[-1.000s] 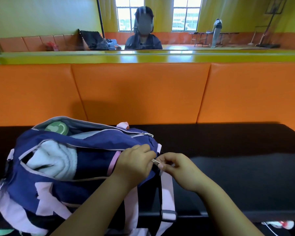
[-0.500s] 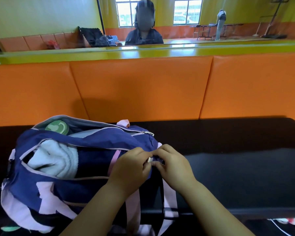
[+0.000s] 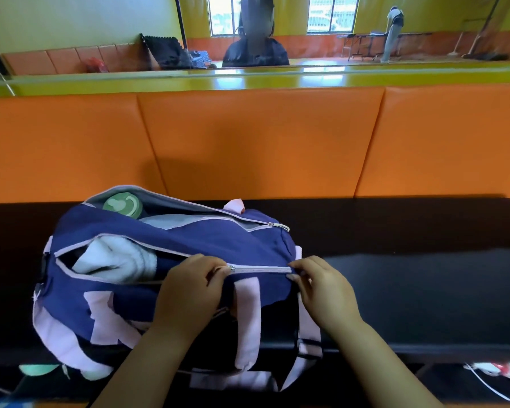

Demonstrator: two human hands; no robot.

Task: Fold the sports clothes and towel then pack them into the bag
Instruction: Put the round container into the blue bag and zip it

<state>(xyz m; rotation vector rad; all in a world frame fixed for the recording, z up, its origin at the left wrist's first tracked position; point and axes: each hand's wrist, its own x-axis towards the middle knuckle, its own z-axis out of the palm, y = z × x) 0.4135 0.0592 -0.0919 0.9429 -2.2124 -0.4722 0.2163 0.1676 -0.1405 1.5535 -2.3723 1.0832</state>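
Bag point(image 3: 189, 240) zip point(image 3: 261, 270) betw. L hand point(image 3: 189, 287), R hand point(image 3: 324, 293)

Towel point(image 3: 117, 260) part-hidden w/in bag point(image 3: 195, 242)

The left hand point(image 3: 189, 290) and right hand point(image 3: 326, 293) are bare, as are both forearms down to the frame's edge; the person's mirror reflection point(image 3: 255, 53) wears a dark top, with long dark hair
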